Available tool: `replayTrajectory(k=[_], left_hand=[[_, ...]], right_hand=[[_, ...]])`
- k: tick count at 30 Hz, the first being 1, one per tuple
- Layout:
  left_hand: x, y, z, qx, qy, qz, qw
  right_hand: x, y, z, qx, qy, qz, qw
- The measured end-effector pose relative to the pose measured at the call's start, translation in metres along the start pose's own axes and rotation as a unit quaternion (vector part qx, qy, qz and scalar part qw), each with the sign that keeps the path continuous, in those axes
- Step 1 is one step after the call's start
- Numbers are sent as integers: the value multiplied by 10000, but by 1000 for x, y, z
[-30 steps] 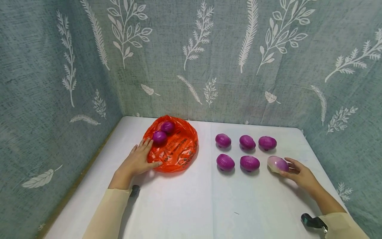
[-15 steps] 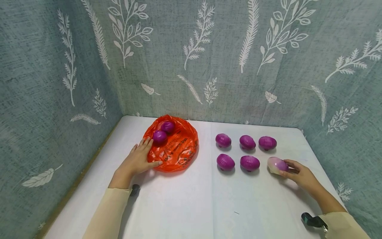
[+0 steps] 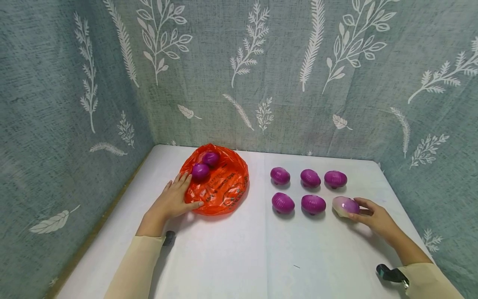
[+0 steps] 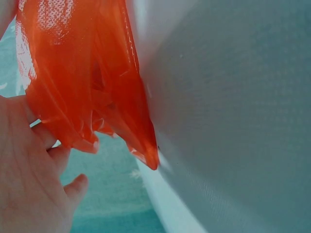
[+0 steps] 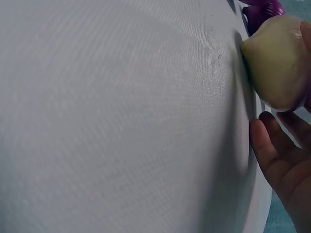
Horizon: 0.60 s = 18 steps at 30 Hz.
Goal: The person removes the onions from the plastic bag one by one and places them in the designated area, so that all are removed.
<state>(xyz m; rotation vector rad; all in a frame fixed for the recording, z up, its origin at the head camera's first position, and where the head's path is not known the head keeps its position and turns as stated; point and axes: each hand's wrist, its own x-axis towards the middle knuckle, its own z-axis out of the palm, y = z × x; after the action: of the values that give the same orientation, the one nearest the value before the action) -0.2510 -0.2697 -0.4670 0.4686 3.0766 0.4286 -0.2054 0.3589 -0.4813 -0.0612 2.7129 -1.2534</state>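
My left hand (image 3: 173, 199) lies spread at the left rim of an orange-red plastic bag (image 3: 224, 189) that is rolled open. Inside the bag sit two purple onions, one (image 3: 200, 171) nearer my fingers and one (image 3: 210, 158) behind it. From the left wrist, some fingers pass behind the hanging bag side (image 4: 68, 73) and are partly hidden. Far to the right, my right hand (image 3: 377, 216) pinches a purple-and-white onion (image 3: 344, 206) between thumb and fingers. The right wrist view shows this onion's pale side (image 5: 277, 63); whether it touches the table is unclear.
Several purple onions stand in two rows on the white table (image 3: 224, 257), among them a front one (image 3: 313, 204) left of my right hand and a back one (image 3: 335, 179). A small dark mark (image 3: 296, 266) lies near the front. Patterned cloth (image 3: 209, 95) walls three sides.
The purple-and-white onion has shifted very slightly left with my right hand, closer to the front row's onion. My left hand and the bag stay as they were.
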Motion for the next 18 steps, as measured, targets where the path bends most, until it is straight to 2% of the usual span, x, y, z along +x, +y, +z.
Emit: replayTrajectory(k=[18], left_hand=[[2, 0, 1, -9, 23, 8, 10000]], right_hand=[[-3, -4, -4, 79, 82, -276, 9996]])
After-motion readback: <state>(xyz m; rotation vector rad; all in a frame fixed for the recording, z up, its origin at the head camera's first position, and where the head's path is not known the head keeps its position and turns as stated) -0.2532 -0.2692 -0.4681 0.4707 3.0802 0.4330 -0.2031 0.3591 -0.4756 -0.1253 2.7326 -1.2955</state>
